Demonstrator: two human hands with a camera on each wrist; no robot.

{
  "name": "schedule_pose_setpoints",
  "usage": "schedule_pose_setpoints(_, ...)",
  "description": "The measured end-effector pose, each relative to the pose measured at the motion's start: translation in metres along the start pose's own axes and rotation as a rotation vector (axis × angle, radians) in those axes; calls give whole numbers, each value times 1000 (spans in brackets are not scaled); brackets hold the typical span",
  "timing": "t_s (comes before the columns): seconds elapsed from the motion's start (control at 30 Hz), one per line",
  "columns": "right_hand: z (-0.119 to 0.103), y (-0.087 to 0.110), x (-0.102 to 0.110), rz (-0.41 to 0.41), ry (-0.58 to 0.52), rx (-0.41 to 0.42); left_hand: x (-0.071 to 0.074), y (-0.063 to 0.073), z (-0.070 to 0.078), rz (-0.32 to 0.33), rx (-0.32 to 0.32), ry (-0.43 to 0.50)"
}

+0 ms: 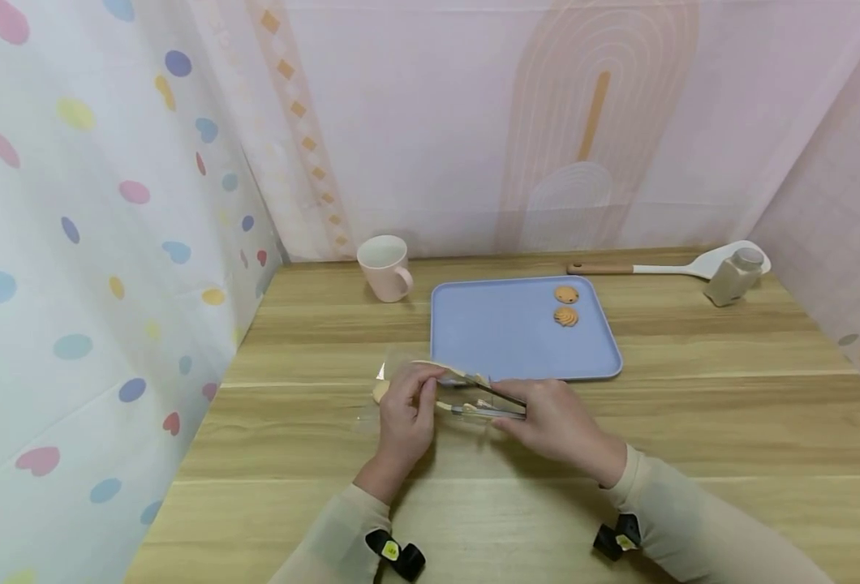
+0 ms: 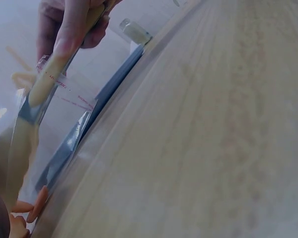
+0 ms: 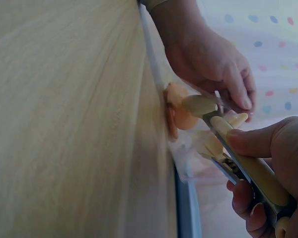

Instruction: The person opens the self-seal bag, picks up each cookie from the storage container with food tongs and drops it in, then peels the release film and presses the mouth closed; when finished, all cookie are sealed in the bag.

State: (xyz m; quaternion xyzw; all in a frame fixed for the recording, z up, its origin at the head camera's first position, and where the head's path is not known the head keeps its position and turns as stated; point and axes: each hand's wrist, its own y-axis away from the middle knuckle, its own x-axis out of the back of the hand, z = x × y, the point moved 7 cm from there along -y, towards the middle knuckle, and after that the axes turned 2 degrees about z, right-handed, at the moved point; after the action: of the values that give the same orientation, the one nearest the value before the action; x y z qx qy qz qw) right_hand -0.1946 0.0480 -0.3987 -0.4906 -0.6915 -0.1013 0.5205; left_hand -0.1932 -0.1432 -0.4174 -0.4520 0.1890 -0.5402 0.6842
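My right hand (image 1: 557,418) grips a pair of tongs (image 3: 253,173) with cream tips and handle pads, thumb on one arm and fingers round the other. The tong tips are spread and reach in at the mouth of a clear plastic bag (image 2: 72,91) with small red print. Thumb and fingers of my left hand (image 1: 410,414) pinch this bag by its edge, just over the wooden table. Round orange-brown cookies (image 3: 181,111) lie low in the bag, beyond the tong tips in the right wrist view. Parts of the bag are hidden behind the left hand.
Behind the hands lies a blue tray (image 1: 503,324) with a dotted cookie (image 1: 566,294) and a swirled cookie (image 1: 565,317) at its right. A pink mug (image 1: 384,274) stands left of it. At the back right are a white-headed spatula (image 1: 660,269) and a lidded jar (image 1: 733,278).
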Motion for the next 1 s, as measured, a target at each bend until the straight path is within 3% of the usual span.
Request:
schedule_pose_setpoints(0.4, 20, 38, 41, -54, -43, -123, 1, 3, -5, 26, 17, -49)
schedule_pose_setpoints(0.7, 53, 81, 98, 36, -16, -242, -3, 2, -7, -16, 33, -73)
schedule_pose_setpoints(0.83, 82, 83, 117, 57, 76, -338, -2, 1, -7, -19, 40, -74)
schedule_pose_setpoints(1.0, 116, 76, 122, 42, 164, -430, -3, 3, -5, -16, 39, -77)
